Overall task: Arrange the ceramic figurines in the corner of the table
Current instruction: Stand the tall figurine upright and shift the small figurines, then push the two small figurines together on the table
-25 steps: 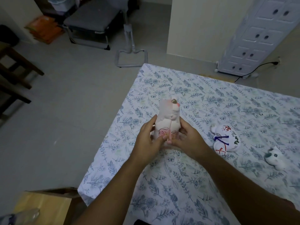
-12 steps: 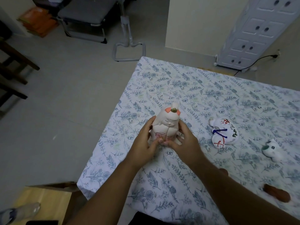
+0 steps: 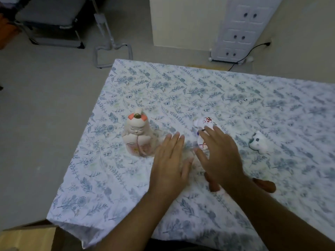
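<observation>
A pale pink doll figurine (image 3: 138,135) with orange ear patches stands upright on the floral tablecloth (image 3: 181,91), near the table's left edge. My left hand (image 3: 170,163) hovers flat and open just right of it, touching nothing. My right hand (image 3: 220,153) is spread open over a white painted figurine (image 3: 206,123) lying flat, its fingertips at that figurine; no grip is visible. A small white cat figurine (image 3: 259,142) lies further right. Two brown pieces (image 3: 265,184) lie near my right wrist, partly hidden.
The table's left edge and near left corner drop to a grey floor. A cardboard box (image 3: 27,238) sits below the near corner. A white cabinet (image 3: 243,28) and a cable stand behind the table; a folding chair frame (image 3: 108,44) is on the floor.
Both hands let go of the pink doll, which now stands alone on the cloth. They moved right; my right hand now reaches over the white painted figurine.
</observation>
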